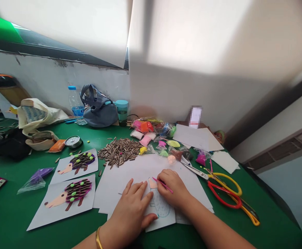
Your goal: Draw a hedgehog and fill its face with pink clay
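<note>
My left hand lies spread on a small white card and the paper beside it, pressing down with nothing held. The card bears a blue outline drawing of a rounded body with small curved marks, partly hidden by my hands. In my right hand is a thin pink modelling tool, pinched between thumb and fingers. It lies near a flat patch of peach clay at the far end of the drawing. A ball of peach clay rests farther back on the white sheets.
Left are two hedgehog pictures made with seeds and clay. A pile of striped sunflower seeds stands behind the sheets, beside bagged coloured clay. Scissors with red and yellow handles lie right. A bag and cup line the wall.
</note>
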A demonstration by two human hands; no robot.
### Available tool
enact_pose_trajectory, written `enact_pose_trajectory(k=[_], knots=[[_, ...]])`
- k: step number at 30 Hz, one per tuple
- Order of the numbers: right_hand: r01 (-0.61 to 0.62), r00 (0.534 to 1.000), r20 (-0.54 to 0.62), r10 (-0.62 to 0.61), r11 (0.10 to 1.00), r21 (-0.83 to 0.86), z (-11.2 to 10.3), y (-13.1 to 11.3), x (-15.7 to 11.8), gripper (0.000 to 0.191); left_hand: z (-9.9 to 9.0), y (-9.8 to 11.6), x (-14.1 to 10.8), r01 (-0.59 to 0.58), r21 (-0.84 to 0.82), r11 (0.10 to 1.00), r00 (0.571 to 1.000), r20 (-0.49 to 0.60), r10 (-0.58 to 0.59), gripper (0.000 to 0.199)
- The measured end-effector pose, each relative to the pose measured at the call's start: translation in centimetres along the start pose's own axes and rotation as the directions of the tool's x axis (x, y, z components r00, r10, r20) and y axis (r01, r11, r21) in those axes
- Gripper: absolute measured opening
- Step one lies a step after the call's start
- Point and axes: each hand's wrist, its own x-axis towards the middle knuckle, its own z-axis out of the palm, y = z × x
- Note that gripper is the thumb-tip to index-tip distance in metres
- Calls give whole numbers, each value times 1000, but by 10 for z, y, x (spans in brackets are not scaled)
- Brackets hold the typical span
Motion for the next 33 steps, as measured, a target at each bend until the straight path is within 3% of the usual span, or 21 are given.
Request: enact_pose_trajectory(k=[5, 18, 25, 33], knots=[[12, 999, 33, -13, 999, 37, -5, -2, 1, 11, 0, 4, -1, 5, -12, 1000, 1000, -5, -5, 66], [65, 996, 64, -67, 997, 44, -5, 0, 5, 12, 1, 4, -1, -1, -7, 1000, 1000, 3, 1, 64], [-25, 998, -54, 29, 996, 80, -11, 9, 2, 12, 0, 5, -2, 2, -31, 1000, 1000, -3, -2, 63], [-96, 995, 6, 97, 976, 195, -16, 15, -3, 11, 0, 6, -3, -42, -70, 997, 999, 8, 43, 55]])
